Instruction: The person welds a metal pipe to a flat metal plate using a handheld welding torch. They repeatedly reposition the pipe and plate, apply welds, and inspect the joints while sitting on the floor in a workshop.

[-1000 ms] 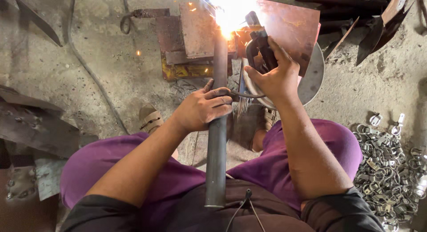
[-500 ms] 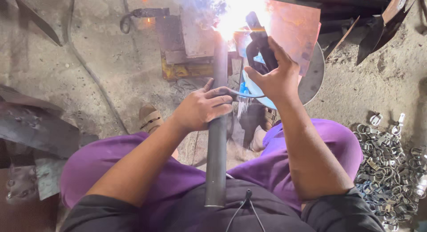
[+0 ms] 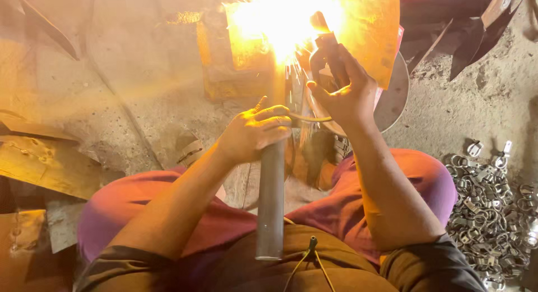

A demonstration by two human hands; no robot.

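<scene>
In the head view, a long grey round metal pipe (image 3: 270, 202) is being gripped by the left hand (image 3: 255, 132), whose fingers are wrapped closed around its upper part. The pipe is being held nearly upright in the picture, between the two knees in purple trousers (image 3: 414, 180), its near end close to the lap and its far end lost in a bright yellow-white welding glare (image 3: 286, 17). A dark welding electrode holder (image 3: 325, 42) is being clasped by the right hand (image 3: 344, 93), fingers curled shut around its handle, just right of the pipe's far end and touching the glare. Sparks are being thrown down beside the pipe.

A flat rectangular rusty steel plate (image 3: 364, 28) is being lit orange behind the glare. A round grey metal disc (image 3: 395, 98) is being partly covered by the right hand and wrist. A heap of small shiny metal rings and clamps (image 3: 493, 208) is lying on the sandy ground (image 3: 140, 79) at the right, well apart from both hands. Flat rusty metal scraps (image 3: 47, 166) are lying at the left edge.
</scene>
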